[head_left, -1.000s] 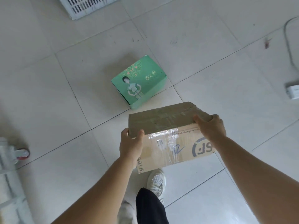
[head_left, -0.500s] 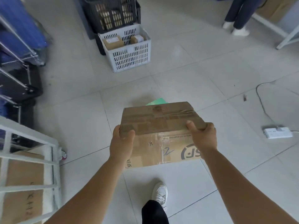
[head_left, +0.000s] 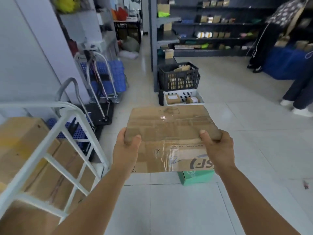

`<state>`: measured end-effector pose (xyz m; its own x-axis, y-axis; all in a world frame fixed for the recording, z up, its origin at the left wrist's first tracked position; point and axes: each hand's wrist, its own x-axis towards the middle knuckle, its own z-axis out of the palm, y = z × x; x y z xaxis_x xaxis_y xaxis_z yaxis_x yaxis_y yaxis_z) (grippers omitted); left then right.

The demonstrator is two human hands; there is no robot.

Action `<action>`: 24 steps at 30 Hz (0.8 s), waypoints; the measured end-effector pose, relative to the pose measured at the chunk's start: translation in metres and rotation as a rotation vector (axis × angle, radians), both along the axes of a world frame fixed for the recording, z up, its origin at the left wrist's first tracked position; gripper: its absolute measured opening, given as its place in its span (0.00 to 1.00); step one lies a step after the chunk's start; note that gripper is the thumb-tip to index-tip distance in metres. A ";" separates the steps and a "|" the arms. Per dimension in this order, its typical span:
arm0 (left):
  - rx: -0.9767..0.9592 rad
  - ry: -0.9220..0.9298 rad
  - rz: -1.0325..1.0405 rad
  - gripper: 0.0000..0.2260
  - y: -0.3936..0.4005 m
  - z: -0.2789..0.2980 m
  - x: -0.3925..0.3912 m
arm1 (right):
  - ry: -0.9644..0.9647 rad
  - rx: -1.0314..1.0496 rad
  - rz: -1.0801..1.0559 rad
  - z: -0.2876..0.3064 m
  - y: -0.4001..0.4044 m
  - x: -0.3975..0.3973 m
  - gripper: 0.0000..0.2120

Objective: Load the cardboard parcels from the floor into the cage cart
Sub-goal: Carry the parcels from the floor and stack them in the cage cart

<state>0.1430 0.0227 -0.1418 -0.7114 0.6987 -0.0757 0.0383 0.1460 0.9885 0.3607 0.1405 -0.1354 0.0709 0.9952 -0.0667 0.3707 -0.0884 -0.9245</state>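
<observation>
L hand (head_left: 126, 147) grips the near-left corner of the cardboard parcel (head_left: 171, 131), thumb on top, fingers curled under. R hand (head_left: 218, 148) clamps the near-right corner the same way. Parcel sits mid-frame, held off the floor between both hands, top face w/ clear tape, near side showing an SF logo upside down. Just below its right edge, a green box (head_left: 196, 178) lies on the tiled floor (head_left: 186, 209), partly hidden by the parcel. Cage cart (head_left: 50, 141), white tube frame, fills lower left of frame, w/ big cardboard boxes (head_left: 22, 141) already inside; parcel is right of it, not over it. Behind parcel, centre frame: white crate (head_left: 183, 97) w/ small pkgs, black crate (head_left: 179, 77) stacked behind. Folded blue trolleys (head_left: 108, 78) left of centre. Dark shelving (head_left: 211, 26) across upper right. Another person's legs (head_left: 299, 94) at right edge.
</observation>
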 end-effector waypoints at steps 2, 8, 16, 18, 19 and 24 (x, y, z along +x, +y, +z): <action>0.048 0.023 0.062 0.10 -0.012 0.023 -0.014 | 0.040 0.037 0.062 0.020 0.002 -0.022 0.41; 0.141 0.067 0.284 0.14 -0.058 0.085 -0.047 | 0.123 0.112 0.273 0.070 -0.004 -0.090 0.39; 0.208 0.149 0.569 0.19 -0.149 0.139 -0.081 | 0.198 0.142 0.599 0.127 -0.039 -0.183 0.24; 0.225 0.156 0.645 0.19 -0.177 0.147 -0.089 | 0.210 0.154 0.682 0.136 -0.058 -0.210 0.30; 0.230 0.164 0.681 0.19 -0.191 0.151 -0.093 | 0.220 0.165 0.726 0.139 -0.069 -0.223 0.32; 0.239 0.201 0.876 0.23 -0.267 0.163 -0.110 | 0.246 0.197 0.886 0.153 -0.135 -0.286 0.24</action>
<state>0.0327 -0.2444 0.0212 -0.9766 -0.1132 0.1828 0.1844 -0.0033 0.9829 0.0748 0.0053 0.0171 -0.7112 0.6751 0.1961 0.0206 0.2988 -0.9541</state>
